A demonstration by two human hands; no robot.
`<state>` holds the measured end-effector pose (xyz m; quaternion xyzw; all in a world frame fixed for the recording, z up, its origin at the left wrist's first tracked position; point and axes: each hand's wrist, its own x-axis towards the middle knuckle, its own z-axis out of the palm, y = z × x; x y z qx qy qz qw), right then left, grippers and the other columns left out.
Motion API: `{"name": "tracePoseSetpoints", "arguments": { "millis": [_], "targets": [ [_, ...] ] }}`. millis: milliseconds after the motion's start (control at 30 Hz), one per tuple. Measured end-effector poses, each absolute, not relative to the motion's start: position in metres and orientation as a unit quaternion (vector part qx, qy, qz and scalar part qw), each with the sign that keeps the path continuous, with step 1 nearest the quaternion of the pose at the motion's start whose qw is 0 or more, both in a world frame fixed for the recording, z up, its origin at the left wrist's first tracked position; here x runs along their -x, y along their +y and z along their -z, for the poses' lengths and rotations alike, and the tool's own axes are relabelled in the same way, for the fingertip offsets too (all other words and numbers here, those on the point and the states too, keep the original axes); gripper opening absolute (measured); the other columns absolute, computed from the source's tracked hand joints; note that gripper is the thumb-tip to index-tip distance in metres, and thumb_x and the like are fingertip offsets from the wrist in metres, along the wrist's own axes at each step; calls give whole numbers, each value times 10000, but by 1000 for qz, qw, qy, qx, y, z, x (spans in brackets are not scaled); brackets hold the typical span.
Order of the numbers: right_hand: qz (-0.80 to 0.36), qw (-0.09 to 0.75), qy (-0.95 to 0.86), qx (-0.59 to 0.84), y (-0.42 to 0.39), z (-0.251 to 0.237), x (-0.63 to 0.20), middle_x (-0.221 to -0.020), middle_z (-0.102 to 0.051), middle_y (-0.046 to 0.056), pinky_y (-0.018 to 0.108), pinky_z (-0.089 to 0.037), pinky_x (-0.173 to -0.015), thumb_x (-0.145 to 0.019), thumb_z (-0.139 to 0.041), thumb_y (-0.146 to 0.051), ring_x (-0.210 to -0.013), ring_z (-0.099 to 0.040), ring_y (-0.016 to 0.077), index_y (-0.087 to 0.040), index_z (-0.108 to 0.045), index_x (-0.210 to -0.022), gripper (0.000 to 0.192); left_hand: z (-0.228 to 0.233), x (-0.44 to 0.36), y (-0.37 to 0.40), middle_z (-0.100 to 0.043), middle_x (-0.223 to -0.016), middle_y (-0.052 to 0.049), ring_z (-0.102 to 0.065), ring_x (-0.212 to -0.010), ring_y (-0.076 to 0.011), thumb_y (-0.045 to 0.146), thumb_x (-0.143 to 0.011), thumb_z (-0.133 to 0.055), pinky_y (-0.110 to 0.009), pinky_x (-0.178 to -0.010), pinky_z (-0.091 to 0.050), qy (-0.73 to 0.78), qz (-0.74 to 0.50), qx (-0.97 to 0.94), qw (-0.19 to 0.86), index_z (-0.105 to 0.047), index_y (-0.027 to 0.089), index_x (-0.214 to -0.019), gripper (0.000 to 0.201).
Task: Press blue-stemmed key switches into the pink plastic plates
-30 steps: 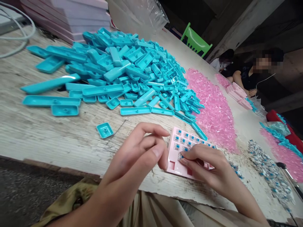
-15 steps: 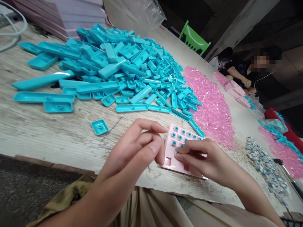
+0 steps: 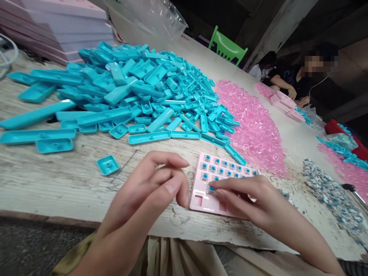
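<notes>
A pink keypad plate (image 3: pixel 201 197) lies on the worn wooden table near its front edge, with several blue-stemmed switches seated in its upper rows. My right hand (image 3: pixel 247 197) rests over the plate, its fingertips pressing a blue switch (image 3: pixel 211 188) into a slot near the left side. My left hand (image 3: pixel 149 188) hovers just left of the plate with fingers loosely curled, holding nothing that I can see. A single teal keycap (image 3: pixel 107 165) lies upside down left of my left hand.
A large heap of teal keycaps (image 3: pixel 138 88) fills the table's middle, with pink clear parts (image 3: pixel 253 130) to its right. Loose switches (image 3: pixel 330 195) lie at the right. Pink boxes (image 3: pixel 57 27) are stacked at the back left. Other people sit at the far right end.
The view has shifted, so everything sits lower and more to the left. My right fingertips stay on the switch in the plate; my left hand has kept its curled pose.
</notes>
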<state>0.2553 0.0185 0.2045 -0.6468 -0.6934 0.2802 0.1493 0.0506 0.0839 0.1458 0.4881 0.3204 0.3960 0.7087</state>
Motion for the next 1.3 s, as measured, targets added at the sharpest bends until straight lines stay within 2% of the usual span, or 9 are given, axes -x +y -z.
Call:
{"name": "tracePoseSetpoints", "arguments": {
  "millis": [333,433,600,767,833,900,1000,1100,1300],
  "targets": [
    [-314,55,-641,699,2,-205,-263,-735,-647,-24,258,-324,-600,-1010,-442,-423,-633,-535,112,-222,-642,-884,311,-165,-58,76,-564,-647,69,-520,-685,-129,330,-952,-554,-207,-694,-421,362,-392,-453,714,-580,312,-937,35],
    [-273,43,-651,707,5,-204,-263,-685,-584,-7,284,-297,-631,-1023,-399,-470,-666,-504,141,-201,-574,-755,418,-167,-58,71,-550,-656,64,-518,-675,-135,331,-959,-532,-220,-663,-417,363,-402,-479,691,-577,309,-923,61],
    [-181,102,-679,704,9,-210,-261,-589,-484,-15,315,-276,-658,-1046,-331,-472,-605,-417,145,-192,-468,-650,504,-150,-61,66,-608,-914,28,-561,-893,-178,246,-936,-536,-264,-839,-415,310,-444,-673,504,-599,333,-1010,130],
    [-224,153,-703,657,9,-232,-260,-663,-517,-18,286,-329,-682,-1049,-310,-488,-643,-454,127,-187,-496,-689,505,-138,-74,70,-535,-1332,-80,-484,-1256,-272,213,-855,-603,-358,-1076,-331,185,-399,-839,320,-359,277,-1375,577],
    [-243,152,-716,637,7,-240,-259,-681,-529,-20,267,-340,-649,-997,-358,-596,-655,-457,125,-187,-495,-689,530,-139,-77,72,-585,-1289,-82,-539,-1196,-269,133,-849,-544,-362,-1045,-366,142,-374,-860,316,-364,274,-1359,559],
    [-234,137,-722,636,4,-245,-257,-701,-540,-29,242,-339,-586,-844,-557,-700,-653,-456,123,-192,-496,-695,533,-141,-78,73,-629,-1208,-54,-596,-1092,-244,92,-845,-532,-326,-992,-409,121,-372,-854,343,-392,298,-1323,539],
    [-160,100,-736,650,-1,-249,-252,-704,-565,-36,232,-328,-526,-574,-824,-667,-624,-479,126,-198,-500,-684,580,-141,-77,74,-616,-1212,-35,-598,-1097,-226,108,-846,-609,-268,-988,-422,136,-389,-831,373,-413,319,-1305,543],
    [-64,68,-772,629,-1,-252,-246,-681,-600,-23,268,-331,-535,-653,-842,-562,-589,-511,141,-200,-513,-677,490,-136,-77,77,-629,-1162,-26,-614,-1085,-224,101,-839,-615,-251,-967,-455,139,-409,-821,375,-443,323,-1251,499],
    [99,-6,-846,524,10,-255,-237,-686,-621,1,351,-370,-650,-783,-728,-347,-628,-567,190,-184,-586,-737,221,-131,-91,79,-677,-974,32,-707,-809,-192,140,-823,-512,-197,-734,-554,155,-459,-798,358,-464,395,-1208,464]
  ]
}}
